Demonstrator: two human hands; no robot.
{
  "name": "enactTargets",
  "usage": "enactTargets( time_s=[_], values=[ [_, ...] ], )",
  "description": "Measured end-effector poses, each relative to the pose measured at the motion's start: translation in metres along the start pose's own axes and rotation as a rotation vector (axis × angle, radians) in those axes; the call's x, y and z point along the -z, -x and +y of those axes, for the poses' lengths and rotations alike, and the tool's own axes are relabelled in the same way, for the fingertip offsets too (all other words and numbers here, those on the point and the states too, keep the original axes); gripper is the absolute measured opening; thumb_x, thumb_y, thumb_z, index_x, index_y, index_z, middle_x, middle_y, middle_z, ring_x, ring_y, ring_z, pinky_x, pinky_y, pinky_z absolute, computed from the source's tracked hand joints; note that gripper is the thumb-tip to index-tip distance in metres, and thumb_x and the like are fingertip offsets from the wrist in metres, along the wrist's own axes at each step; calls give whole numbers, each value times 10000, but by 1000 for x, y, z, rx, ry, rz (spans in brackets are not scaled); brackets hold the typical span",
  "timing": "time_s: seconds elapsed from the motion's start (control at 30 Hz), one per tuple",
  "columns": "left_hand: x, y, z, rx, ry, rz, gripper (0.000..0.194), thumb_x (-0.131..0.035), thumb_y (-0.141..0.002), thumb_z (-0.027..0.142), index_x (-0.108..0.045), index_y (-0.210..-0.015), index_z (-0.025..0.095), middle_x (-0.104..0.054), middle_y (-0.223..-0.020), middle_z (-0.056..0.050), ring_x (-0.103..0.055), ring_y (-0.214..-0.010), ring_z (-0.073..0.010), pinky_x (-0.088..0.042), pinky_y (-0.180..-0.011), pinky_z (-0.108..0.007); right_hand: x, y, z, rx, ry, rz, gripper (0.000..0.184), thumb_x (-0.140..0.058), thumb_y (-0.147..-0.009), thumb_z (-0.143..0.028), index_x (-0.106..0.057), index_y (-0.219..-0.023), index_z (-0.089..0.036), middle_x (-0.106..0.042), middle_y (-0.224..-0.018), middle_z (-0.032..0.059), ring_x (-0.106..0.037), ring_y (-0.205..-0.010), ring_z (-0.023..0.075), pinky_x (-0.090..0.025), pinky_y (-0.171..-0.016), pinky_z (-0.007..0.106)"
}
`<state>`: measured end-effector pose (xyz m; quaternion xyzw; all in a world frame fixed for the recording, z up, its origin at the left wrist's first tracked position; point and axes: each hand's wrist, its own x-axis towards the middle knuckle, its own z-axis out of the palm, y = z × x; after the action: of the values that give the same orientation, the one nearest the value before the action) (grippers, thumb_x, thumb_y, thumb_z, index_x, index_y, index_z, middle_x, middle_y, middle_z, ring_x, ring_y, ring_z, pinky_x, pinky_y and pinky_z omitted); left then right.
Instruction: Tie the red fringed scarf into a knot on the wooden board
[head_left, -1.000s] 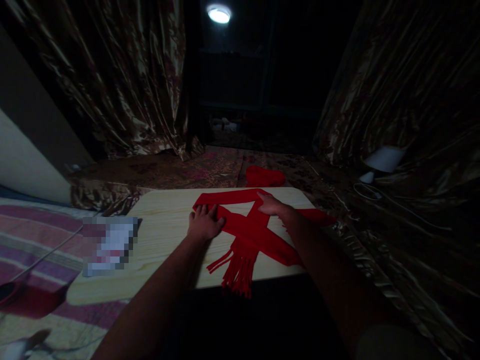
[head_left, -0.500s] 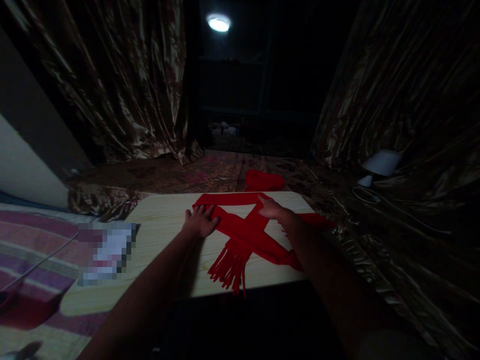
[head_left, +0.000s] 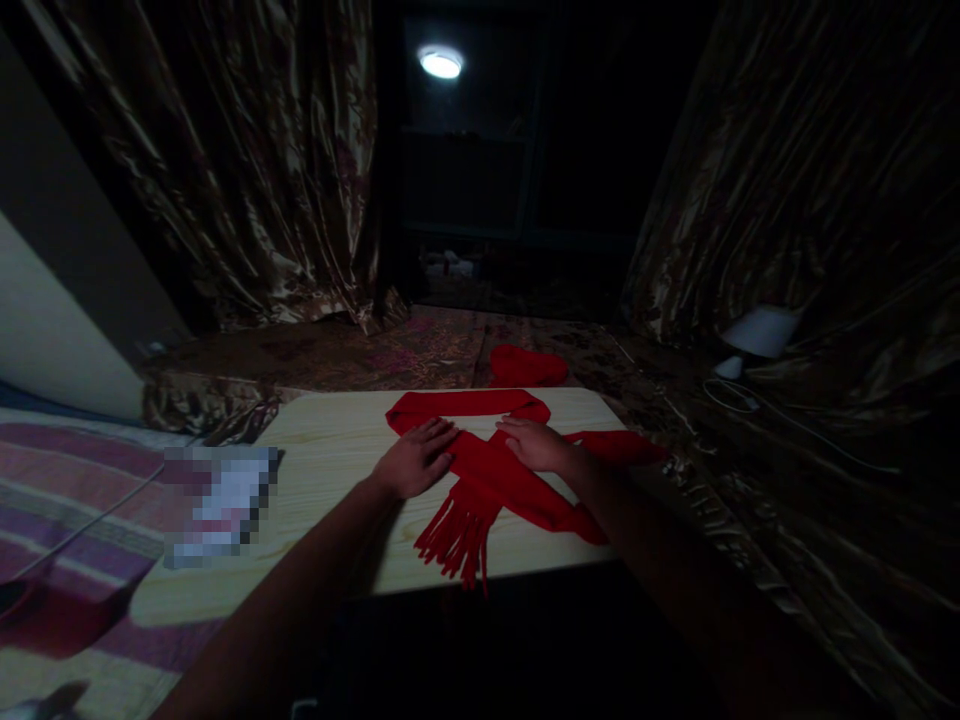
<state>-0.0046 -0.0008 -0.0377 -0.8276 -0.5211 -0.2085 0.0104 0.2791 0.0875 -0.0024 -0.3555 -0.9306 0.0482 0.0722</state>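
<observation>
A red fringed scarf (head_left: pixel 517 485) lies on a pale wooden board (head_left: pixel 322 430), looped at the far side with its two lengths crossing in the middle. One fringed end hangs towards the near edge; other red lengths run off to the right. My left hand (head_left: pixel 412 458) rests flat on the left side of the loop, fingers stretched out. On the right side, my right hand (head_left: pixel 534 443) lies over the scarf near the crossing, fingers extended and palm down. Parts of the scarf under both hands are hidden.
Behind the board sits a red bundle (head_left: pixel 529 365). A blurred-out packet (head_left: pixel 221 505) lies at the board's left, beside a striped bedspread (head_left: pixel 82 500). A small white lamp (head_left: pixel 761 330) with a cord stands at right. Patterned curtains (head_left: pixel 300 180) hang at the back.
Both hands have slid nearer to me along the scarf and closer together. The loop's right corner, formerly under my right hand, now shows. The view has tilted slightly.
</observation>
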Motion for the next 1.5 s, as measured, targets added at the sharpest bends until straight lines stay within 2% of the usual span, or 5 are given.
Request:
enactTargets(
  time_s=[0.5,0.7,0.83,1.07,1.5],
  values=[
    [-7,-2,-5,85,0,-76,594,-407,-973,545,-521,-1465,234,-468,-1528,-137,-385,-1449,-324,-308,-1176,-553,-14,-4,23,26,80,-13,487,-387,-987,-227,-545,-1433,-111,-499,-1497,151,-422,-1426,241,-302,-1200,418],
    [1,0,-1,48,85,101,514,-473,-961,454,-633,-1357,167,-597,-1410,-153,-532,-1329,-293,-416,-1122,-468,20,13,-14,-101,91,84,314,-494,-948,-246,-697,-1165,-146,-652,-1301,142,-579,-1216,239,-406,-1045,344],
    [16,5,38,5,166,219,374,-460,-966,335,-706,-1216,204,-720,-1183,-101,-648,-1085,-229,-506,-986,-390,39,48,-49,-99,53,35,262,-511,-964,-367,-695,-926,-183,-695,-1003,80,-629,-930,185,-429,-851,288],
    [24,6,123,7,41,-79,599,-607,-848,538,-622,-1330,183,-648,-1280,-167,-574,-1158,-327,-483,-976,-445,32,102,-72,-2,110,-80,279,-621,-847,-288,-665,-1107,-198,-660,-1145,98,-602,-1058,254,-431,-868,331],
    [15,-21,161,209,-190,-372,376,-464,-890,176,-626,-1223,112,-680,-1149,-237,-656,-1062,-350,-542,-825,-444,12,115,-78,-54,295,-85,409,-426,-905,-81,-644,-1233,-192,-650,-1139,130,-572,-1073,270,-450,-887,370]
  ],
)
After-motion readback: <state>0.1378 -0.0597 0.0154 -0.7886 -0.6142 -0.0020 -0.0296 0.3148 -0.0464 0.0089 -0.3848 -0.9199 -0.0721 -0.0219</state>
